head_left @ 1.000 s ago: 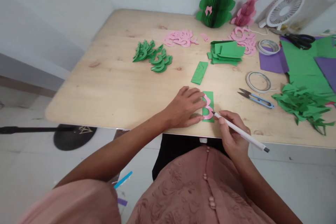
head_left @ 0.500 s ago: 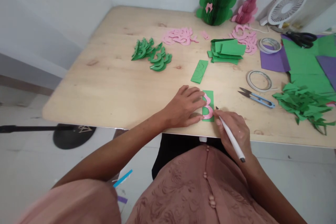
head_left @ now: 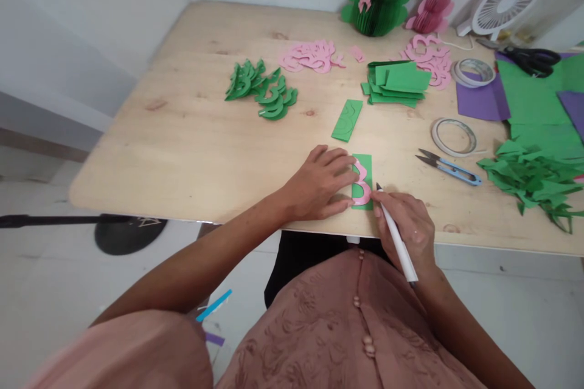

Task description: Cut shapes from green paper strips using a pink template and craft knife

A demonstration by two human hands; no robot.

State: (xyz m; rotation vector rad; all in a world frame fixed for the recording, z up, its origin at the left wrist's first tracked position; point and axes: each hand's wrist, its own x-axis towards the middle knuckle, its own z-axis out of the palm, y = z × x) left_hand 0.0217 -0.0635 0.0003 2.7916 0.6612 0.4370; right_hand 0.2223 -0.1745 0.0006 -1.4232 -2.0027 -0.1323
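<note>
Two bare hands work near the front edge of a pale wooden table [head_left: 219, 164], and from where I stand the step looks like tracing around a pattern. Under the fingertips of the left hand [head_left: 317, 185] lies a pink scalloped cutout [head_left: 364, 196], flat on a green paper strip [head_left: 367, 165]. Those left fingers are slightly apart and press down on the cutout's left side, with the thumb nearest the person. Just beyond the strip's right edge, the right hand [head_left: 407, 225] has its fingers closed around a white pen [head_left: 396, 242]. Its dark tip points away from the person, beside the strip rather than on the pink edge; whether it touches the wood, I cannot tell. Nor can I make out any line around the cutout.

Ahead of the left fingertips rests another green strip [head_left: 347, 120], which does carry a curved drawn outline. To the right of the pen fingers, well apart, are blue-handled snips [head_left: 458, 173], with a ring of tape [head_left: 435, 134] just past them.

In my judgement, the next move calls for bringing the tip against the pink curve and following it, under a steady press from the left fingers so nothing slips.
</note>
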